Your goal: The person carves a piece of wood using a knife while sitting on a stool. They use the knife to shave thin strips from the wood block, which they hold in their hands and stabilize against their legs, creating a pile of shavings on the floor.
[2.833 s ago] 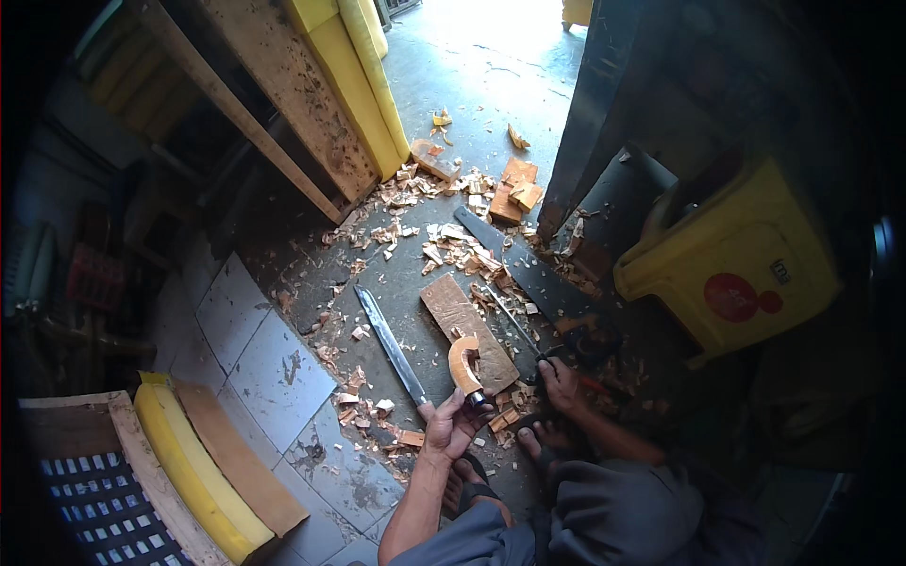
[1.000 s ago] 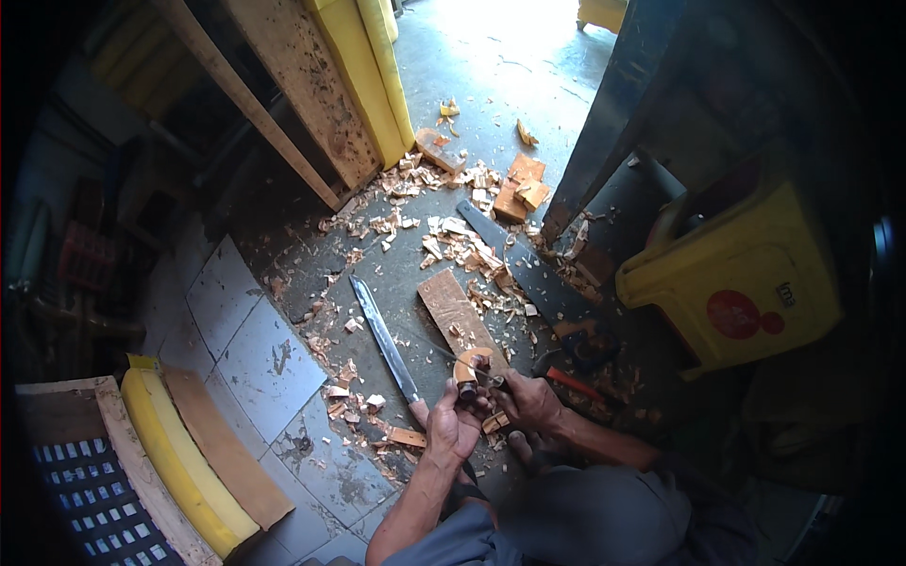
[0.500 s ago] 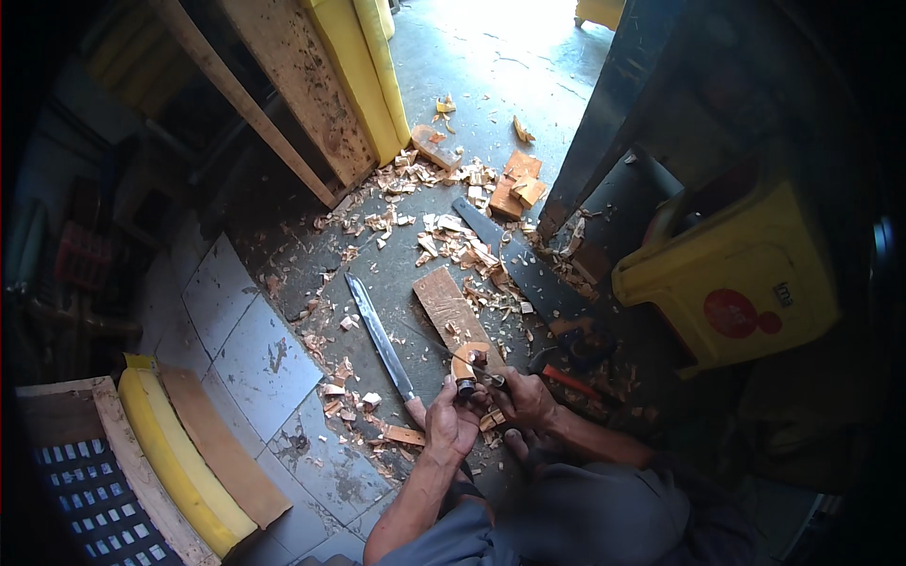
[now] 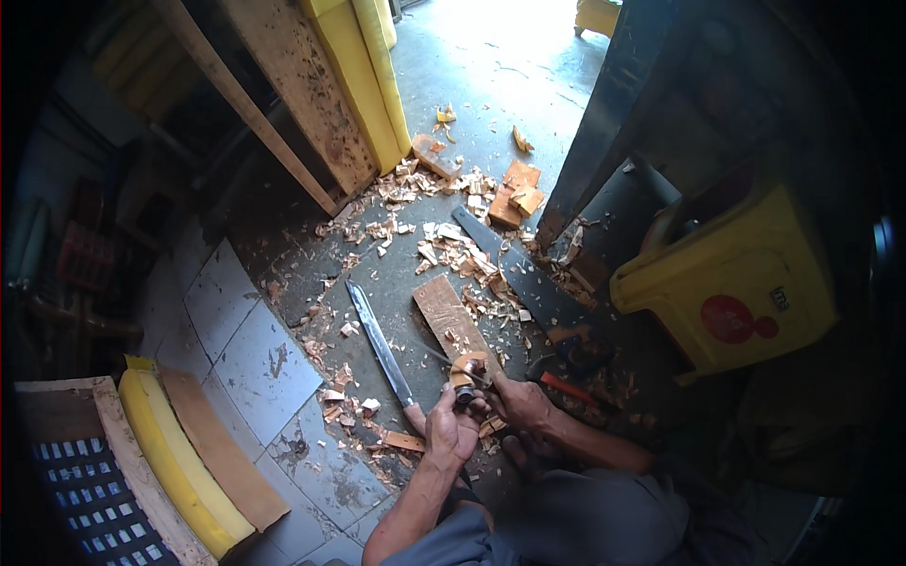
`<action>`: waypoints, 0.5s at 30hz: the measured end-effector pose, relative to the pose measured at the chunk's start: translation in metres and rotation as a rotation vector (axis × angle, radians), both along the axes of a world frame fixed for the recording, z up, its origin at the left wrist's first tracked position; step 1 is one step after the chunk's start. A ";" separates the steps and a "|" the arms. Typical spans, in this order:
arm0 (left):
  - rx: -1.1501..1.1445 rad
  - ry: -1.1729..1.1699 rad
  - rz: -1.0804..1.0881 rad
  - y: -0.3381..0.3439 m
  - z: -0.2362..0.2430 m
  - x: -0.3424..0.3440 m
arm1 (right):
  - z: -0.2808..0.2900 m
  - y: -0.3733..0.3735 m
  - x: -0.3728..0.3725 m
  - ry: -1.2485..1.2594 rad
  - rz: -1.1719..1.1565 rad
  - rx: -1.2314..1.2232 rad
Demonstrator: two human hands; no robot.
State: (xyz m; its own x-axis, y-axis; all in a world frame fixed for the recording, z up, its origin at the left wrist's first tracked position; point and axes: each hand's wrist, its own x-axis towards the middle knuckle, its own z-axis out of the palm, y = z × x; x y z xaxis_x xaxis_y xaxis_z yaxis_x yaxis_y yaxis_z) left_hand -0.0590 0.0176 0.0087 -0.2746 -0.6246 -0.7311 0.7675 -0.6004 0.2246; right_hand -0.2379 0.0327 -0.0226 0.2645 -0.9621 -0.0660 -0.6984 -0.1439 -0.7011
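My left hand (image 4: 451, 432) is closed around the dark lower end of a small curved piece of orange-brown wood (image 4: 468, 362). Against that wood lies a thin, rod-like tool (image 4: 436, 355), perhaps a file; its exact kind is too small to make out. Its near end is gripped in my right hand (image 4: 524, 404). Just beyond, a flat wooden board (image 4: 442, 307) rests on the floor, partly behind the held wood. To the left lies a long-bladed knife (image 4: 379, 340), its wooden handle beside my left hand. A red-handled tool (image 4: 569, 388) lies right of my right hand.
A handsaw (image 4: 514, 271) lies among wood shavings (image 4: 453, 247) farther off. Wood blocks (image 4: 515, 191) sit near the doorway. At right is a yellow plastic stool (image 4: 746, 274); a dark crate (image 4: 94, 500) and yellow padded piece (image 4: 175, 462) stand at lower left.
The rod-like tool and my right hand have shifted slightly nearer to me and left across the wood. The wood piece in my left hand has tilted a little.
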 end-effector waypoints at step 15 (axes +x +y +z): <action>-0.034 -0.021 -0.027 0.003 -0.001 -0.002 | 0.003 -0.003 0.002 -0.032 -0.028 0.020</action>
